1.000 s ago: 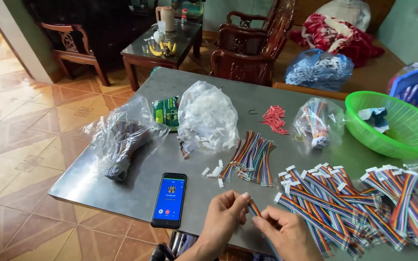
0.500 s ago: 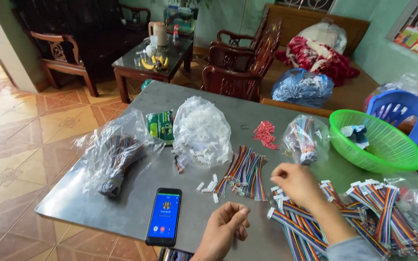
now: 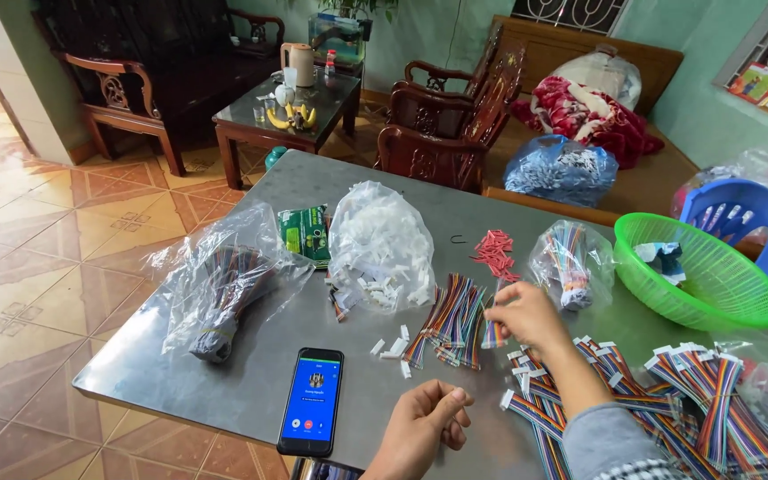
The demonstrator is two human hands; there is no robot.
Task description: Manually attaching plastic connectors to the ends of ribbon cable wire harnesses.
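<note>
Head view. Right hand (image 3: 526, 316): fingers pinched on a few coloured wires (image 3: 493, 333), just right of the loose wire bundle (image 3: 451, 320) mid-desk. Left hand (image 3: 424, 427): loosely curled, thumb to forefinger, nothing seen in it, near the desk (image 3: 224, 391) edge beside the phone (image 3: 311, 400). Advice: lift wires straight up, clear of the white connectors (image 3: 391, 347). Open room: bare metal between phone and bundle; finished cables (image 3: 633, 400) crowd the right.

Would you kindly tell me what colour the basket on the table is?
The basket is bright green, an open mesh, seen clearly in the head view.
</note>
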